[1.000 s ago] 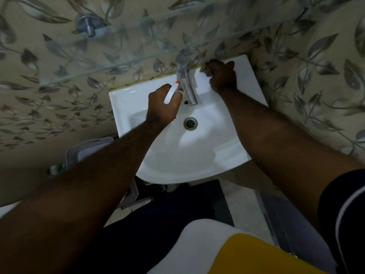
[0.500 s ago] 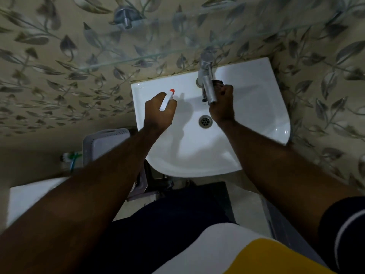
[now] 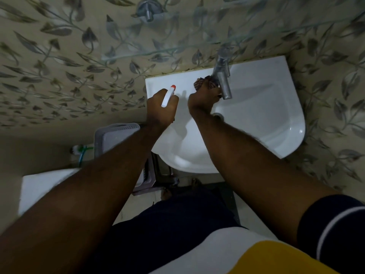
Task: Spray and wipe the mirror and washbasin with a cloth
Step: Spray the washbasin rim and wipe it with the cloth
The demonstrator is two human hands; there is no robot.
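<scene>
A white washbasin (image 3: 262,113) hangs on a leaf-patterned wall, with a steel tap (image 3: 223,78) at its back rim. My left hand (image 3: 161,109) is over the basin's left side, shut on a white spray bottle (image 3: 167,95) with an orange tip. My right hand (image 3: 203,97) presses a dark patterned cloth (image 3: 205,82) onto the back ledge, just left of the tap's base. The drain (image 3: 218,115) is partly hidden behind my right wrist. No mirror is in view.
A glass shelf (image 3: 167,50) on a metal bracket (image 3: 147,10) juts from the wall above the basin. A grey plastic basket (image 3: 116,135) stands below left of the basin. A white surface (image 3: 39,184) lies at lower left, with a brush (image 3: 79,149) behind it.
My right hand with the cloth has moved from the right side of the tap, past its front, to the ledge left of it. The left hand with the bottle stayed over the basin's left side.
</scene>
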